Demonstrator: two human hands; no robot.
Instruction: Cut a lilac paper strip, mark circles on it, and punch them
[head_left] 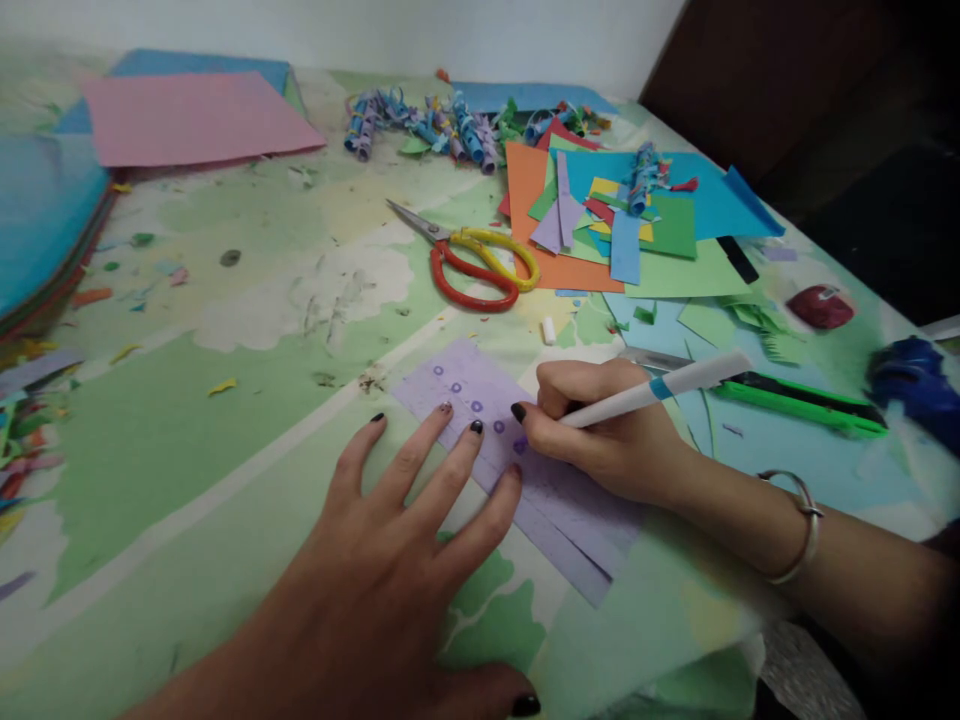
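I'm watching the right hand (611,430) working with its grip closed around a white pen (664,385), while the left hand (409,530) is grasping nothing, its spread fingertips pressing on the purple paper (559,505). That sheet is lying on the tabletop (225,430) between both hands, carrying a row of small circles (476,407). Doing this well probably means keeping the sheet pinned, spacing the rings evenly and keeping fingers off wet ink. I'm not spotting any container: the curled paper rolls (466,130) and coloured scraps (632,248) are lying loose.
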